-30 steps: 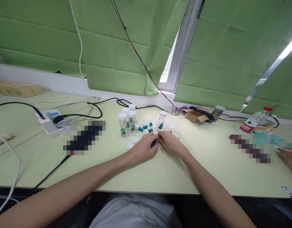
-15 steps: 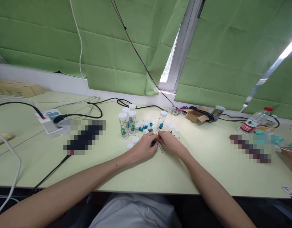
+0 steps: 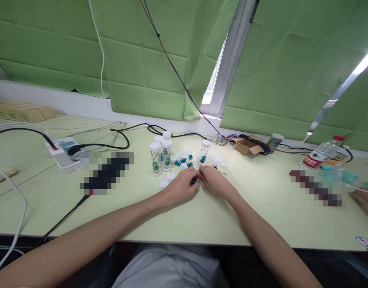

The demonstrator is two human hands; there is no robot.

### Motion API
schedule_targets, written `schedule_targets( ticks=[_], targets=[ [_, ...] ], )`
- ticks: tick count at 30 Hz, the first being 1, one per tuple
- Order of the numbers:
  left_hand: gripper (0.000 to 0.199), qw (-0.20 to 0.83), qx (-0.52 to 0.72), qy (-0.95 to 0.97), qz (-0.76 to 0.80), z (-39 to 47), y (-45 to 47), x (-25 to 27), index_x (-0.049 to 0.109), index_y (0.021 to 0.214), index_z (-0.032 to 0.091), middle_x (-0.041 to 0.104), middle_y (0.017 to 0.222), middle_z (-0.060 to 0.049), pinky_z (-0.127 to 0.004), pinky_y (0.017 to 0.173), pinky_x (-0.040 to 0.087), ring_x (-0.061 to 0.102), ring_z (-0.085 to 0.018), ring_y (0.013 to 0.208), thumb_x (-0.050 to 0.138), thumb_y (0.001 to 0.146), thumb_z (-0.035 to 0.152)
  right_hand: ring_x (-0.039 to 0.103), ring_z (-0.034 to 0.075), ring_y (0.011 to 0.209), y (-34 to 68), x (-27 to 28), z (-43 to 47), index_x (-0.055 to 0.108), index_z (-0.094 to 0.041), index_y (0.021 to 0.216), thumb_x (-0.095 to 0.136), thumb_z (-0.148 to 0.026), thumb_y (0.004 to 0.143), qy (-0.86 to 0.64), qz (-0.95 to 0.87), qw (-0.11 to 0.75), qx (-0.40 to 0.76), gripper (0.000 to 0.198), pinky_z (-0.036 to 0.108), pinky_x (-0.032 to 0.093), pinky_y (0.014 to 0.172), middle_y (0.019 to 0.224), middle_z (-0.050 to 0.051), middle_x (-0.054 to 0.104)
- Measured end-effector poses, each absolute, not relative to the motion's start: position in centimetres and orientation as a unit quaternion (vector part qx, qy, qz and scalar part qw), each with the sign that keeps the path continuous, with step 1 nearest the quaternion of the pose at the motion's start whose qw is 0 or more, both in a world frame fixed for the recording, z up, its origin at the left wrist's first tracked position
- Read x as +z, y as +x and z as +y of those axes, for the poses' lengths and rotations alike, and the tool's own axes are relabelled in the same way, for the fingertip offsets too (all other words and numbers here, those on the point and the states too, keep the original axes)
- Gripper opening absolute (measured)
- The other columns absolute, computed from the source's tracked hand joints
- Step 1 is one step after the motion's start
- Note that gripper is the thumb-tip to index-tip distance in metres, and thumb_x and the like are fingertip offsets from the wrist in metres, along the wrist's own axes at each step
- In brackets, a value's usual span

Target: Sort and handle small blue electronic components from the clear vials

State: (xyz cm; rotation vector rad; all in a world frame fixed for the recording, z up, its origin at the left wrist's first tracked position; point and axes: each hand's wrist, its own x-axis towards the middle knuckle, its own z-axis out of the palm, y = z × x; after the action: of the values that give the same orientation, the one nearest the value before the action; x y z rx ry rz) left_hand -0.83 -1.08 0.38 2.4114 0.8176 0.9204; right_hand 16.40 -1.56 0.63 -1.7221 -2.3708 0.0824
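Observation:
My left hand (image 3: 184,184) is closed around a small dark-blue part (image 3: 193,181), most of which the fingers hide. Against it, my right hand (image 3: 214,180) has its fingers pinched together; what sits between those fingertips is hidden. A thin dark wire (image 3: 203,187) sticks out below, between both hands. Just beyond lie several small blue parts with thin legs (image 3: 178,162). Clear vials with white caps (image 3: 155,159) stand to the left, green parts inside two of them. Another capped vial (image 3: 205,149) behind the hands holds a blue part. Loose white caps (image 3: 164,184) lie beside my left hand.
A power strip (image 3: 64,154) and a blurred dark object (image 3: 107,174) are on the left. At the back stand an open cardboard box (image 3: 246,146) and a printed can (image 3: 274,143). A bottle (image 3: 317,156) and another person's hand (image 3: 365,202) are at right.

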Motion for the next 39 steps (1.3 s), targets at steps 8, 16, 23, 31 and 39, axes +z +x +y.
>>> schedule_targets(
  ticks=[8,16,23,31,39],
  targets=[
    [0.017,0.218,0.344,0.865,0.292,-0.9,-0.9,0.2,0.065,0.086,0.02,0.065,0.087,-0.004,-0.031,0.074,0.047,0.059,-0.017,0.079,0.049,0.085,0.012,0.056,0.019,0.075,16.1,1.0,-1.8,0.054,-0.018,0.087,0.043,-0.009,0.092,-0.596,-0.794,0.115,0.033,0.015,0.027,0.028,0.06,0.089,0.009,0.064],
    [0.019,0.216,0.347,0.861,0.303,-0.6,-0.9,-0.2,0.066,0.091,0.02,0.064,0.088,-0.005,-0.032,0.072,0.047,0.059,-0.019,0.083,0.048,0.09,0.019,0.055,0.017,0.073,16.2,0.8,-1.7,0.047,-0.02,0.08,0.042,-0.015,0.094,-0.591,-0.784,0.186,0.05,0.016,0.026,0.031,0.06,0.085,0.007,0.063],
    [0.018,0.211,0.372,0.844,0.323,-0.7,-0.9,0.0,0.066,0.094,0.02,0.06,0.083,-0.004,-0.032,0.068,0.045,0.056,-0.018,0.08,0.049,0.09,0.021,0.055,0.017,0.073,16.0,0.7,-1.4,0.047,-0.02,0.079,0.043,-0.015,0.092,-0.554,-0.774,0.293,0.089,0.016,0.026,0.037,0.064,0.081,0.004,0.062],
    [0.019,0.227,0.387,0.833,0.325,-0.6,-0.9,-0.1,0.063,0.101,0.021,0.059,0.085,-0.003,-0.03,0.064,0.045,0.055,-0.017,0.076,0.05,0.087,0.02,0.056,0.018,0.069,16.0,0.7,-0.9,0.049,-0.021,0.081,0.045,-0.022,0.093,-0.517,-0.747,0.399,0.122,0.012,0.03,0.041,0.065,0.078,0.003,0.062],
    [0.017,0.247,0.392,0.821,0.334,-0.4,-0.8,-0.3,0.061,0.1,0.021,0.06,0.085,-0.002,-0.029,0.063,0.045,0.056,-0.016,0.076,0.052,0.085,0.021,0.057,0.018,0.071,15.8,0.8,-1.0,0.049,-0.021,0.082,0.045,-0.023,0.092,-0.503,-0.736,0.436,0.12,0.01,0.031,0.043,0.066,0.079,0.003,0.061]
  ],
)
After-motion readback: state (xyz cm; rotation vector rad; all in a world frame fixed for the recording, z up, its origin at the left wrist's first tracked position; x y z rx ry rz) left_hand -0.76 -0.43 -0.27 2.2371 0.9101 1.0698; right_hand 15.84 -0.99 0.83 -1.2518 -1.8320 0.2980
